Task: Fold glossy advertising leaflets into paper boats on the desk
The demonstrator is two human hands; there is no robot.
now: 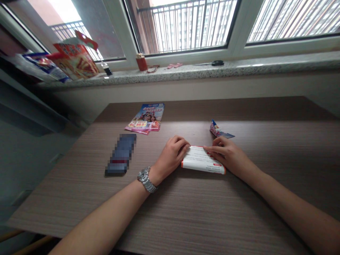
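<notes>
A folded white paper with orange-red edges (200, 160) lies on the wooden table in front of me. My left hand (174, 154) grips its upper left corner, fingers closed together, a metal watch on the wrist. At the paper's right end my right hand (224, 152) has its fingers closed on the upper edge. Just beyond the right hand rests a small folded paper piece (219, 131), blue and multicoloured, with one point standing up.
Colourful flyers (148, 117) lie at the table's back left, with a dark pixelated object (121, 154) nearer me. On the stone windowsill (186, 72) stand snack bags (75, 60), a red container (141, 63) and black-handled scissors (217, 63).
</notes>
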